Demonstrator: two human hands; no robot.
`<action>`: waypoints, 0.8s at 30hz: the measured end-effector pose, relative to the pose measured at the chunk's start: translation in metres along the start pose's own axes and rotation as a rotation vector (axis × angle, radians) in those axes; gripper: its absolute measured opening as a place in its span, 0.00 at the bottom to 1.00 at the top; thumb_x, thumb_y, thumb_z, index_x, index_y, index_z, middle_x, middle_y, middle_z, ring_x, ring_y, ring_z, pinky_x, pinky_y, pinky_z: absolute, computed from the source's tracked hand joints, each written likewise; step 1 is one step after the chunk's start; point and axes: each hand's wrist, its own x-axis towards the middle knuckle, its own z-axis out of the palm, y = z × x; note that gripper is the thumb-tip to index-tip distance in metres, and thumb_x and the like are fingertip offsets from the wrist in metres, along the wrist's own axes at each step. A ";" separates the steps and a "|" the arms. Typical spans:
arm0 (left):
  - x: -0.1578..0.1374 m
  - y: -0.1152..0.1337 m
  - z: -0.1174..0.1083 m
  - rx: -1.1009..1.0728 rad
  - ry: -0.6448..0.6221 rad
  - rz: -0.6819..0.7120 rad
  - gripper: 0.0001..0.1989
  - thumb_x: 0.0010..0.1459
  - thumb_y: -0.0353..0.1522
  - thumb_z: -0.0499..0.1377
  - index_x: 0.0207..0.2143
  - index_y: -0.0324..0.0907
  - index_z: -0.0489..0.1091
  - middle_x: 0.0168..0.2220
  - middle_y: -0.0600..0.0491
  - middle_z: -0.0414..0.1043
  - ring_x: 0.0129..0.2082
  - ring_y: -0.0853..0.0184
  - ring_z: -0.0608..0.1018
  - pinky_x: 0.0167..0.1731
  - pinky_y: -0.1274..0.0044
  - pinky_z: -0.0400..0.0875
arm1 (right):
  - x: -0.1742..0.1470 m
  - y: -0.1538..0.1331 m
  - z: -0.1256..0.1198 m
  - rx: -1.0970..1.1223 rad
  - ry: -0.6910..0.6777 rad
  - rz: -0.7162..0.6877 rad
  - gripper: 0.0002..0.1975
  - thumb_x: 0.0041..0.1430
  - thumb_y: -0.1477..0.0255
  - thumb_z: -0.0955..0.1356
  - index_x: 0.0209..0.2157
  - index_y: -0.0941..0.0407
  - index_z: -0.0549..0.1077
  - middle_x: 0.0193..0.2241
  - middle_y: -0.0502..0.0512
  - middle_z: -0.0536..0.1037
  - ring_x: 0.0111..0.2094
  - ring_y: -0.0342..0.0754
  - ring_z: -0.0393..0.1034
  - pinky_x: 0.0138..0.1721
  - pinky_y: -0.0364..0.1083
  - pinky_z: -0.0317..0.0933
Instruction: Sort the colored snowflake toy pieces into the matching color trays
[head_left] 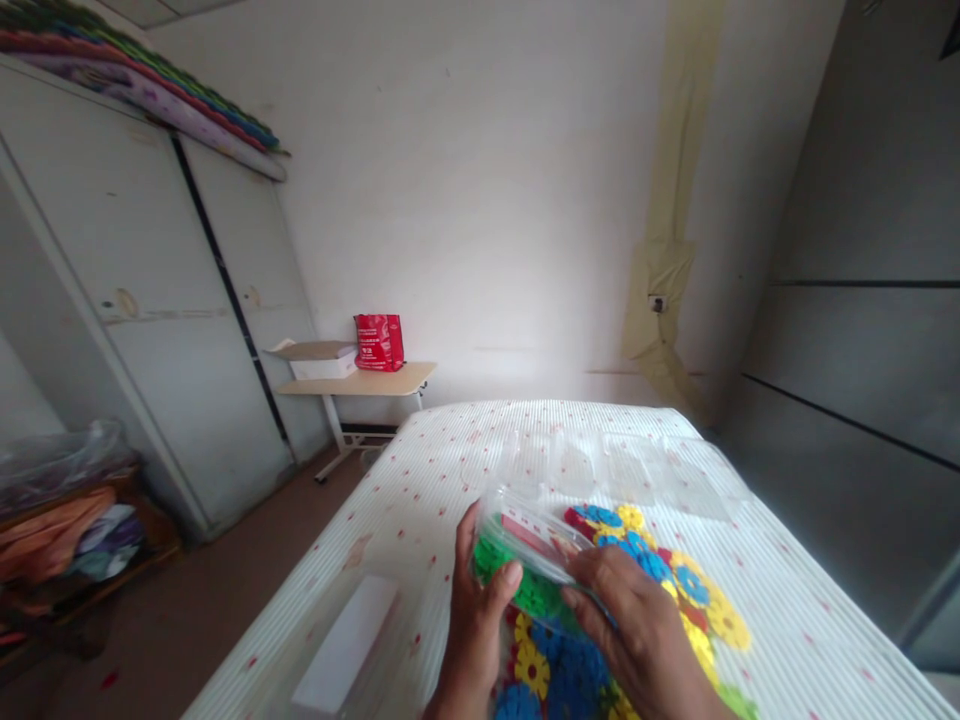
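Note:
A clear plastic box (491,505) holds green plastic pieces (529,590) and carries a red-and-white label (531,532) on its lid. My left hand (478,605) wraps around the box's left side, thumb on the near wall. At the right end, my right hand (637,615) pinches the box near the lid's edge; whether the lid is fully seated I cannot tell. Beneath and beyond both hands lie flower-shaped plastic pieces (694,585) in blue, yellow and red, with some green near the front, partly covered by my hands.
The bed (420,500) has a striped, red-spotted cover. Clear plastic trays (630,465) lie behind the pieces. At the left is a white card (349,645) in clear plastic. A small table (409,378) bears a red bag (379,342) and a white box (324,367).

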 end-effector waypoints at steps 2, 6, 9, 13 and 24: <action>0.000 0.001 0.000 -0.002 -0.032 0.007 0.37 0.43 0.40 0.64 0.55 0.46 0.56 0.50 0.48 0.68 0.49 0.56 0.71 0.46 0.71 0.67 | 0.001 0.000 -0.001 0.040 0.007 0.009 0.07 0.59 0.73 0.63 0.40 0.52 0.67 0.31 0.55 0.74 0.33 0.48 0.70 0.32 0.44 0.66; 0.002 -0.001 -0.004 -0.050 -0.116 0.004 0.40 0.44 0.41 0.64 0.58 0.45 0.51 0.50 0.46 0.68 0.48 0.54 0.71 0.45 0.69 0.67 | 0.002 -0.001 -0.004 0.136 0.030 0.019 0.05 0.60 0.75 0.62 0.37 0.54 0.68 0.28 0.54 0.73 0.30 0.46 0.69 0.30 0.43 0.64; 0.002 -0.003 -0.010 -0.095 -0.171 -0.003 0.43 0.43 0.39 0.64 0.59 0.47 0.48 0.51 0.46 0.67 0.49 0.53 0.70 0.47 0.67 0.65 | 0.001 -0.002 -0.008 0.204 -0.029 -0.002 0.04 0.59 0.75 0.63 0.36 0.54 0.68 0.29 0.53 0.73 0.31 0.46 0.68 0.31 0.44 0.63; 0.002 -0.002 -0.015 -0.138 -0.255 -0.031 0.45 0.40 0.39 0.66 0.59 0.45 0.50 0.50 0.46 0.68 0.50 0.51 0.70 0.49 0.64 0.63 | 0.002 0.000 -0.020 0.339 -0.244 0.041 0.06 0.58 0.71 0.65 0.38 0.54 0.68 0.32 0.53 0.73 0.34 0.46 0.69 0.35 0.44 0.64; -0.006 -0.006 -0.011 -0.366 -0.548 -0.246 0.44 0.37 0.39 0.67 0.58 0.46 0.55 0.52 0.47 0.66 0.51 0.48 0.68 0.49 0.63 0.63 | 0.052 0.031 -0.006 0.387 -0.171 0.358 0.14 0.59 0.64 0.61 0.40 0.56 0.71 0.34 0.56 0.75 0.34 0.47 0.69 0.35 0.45 0.62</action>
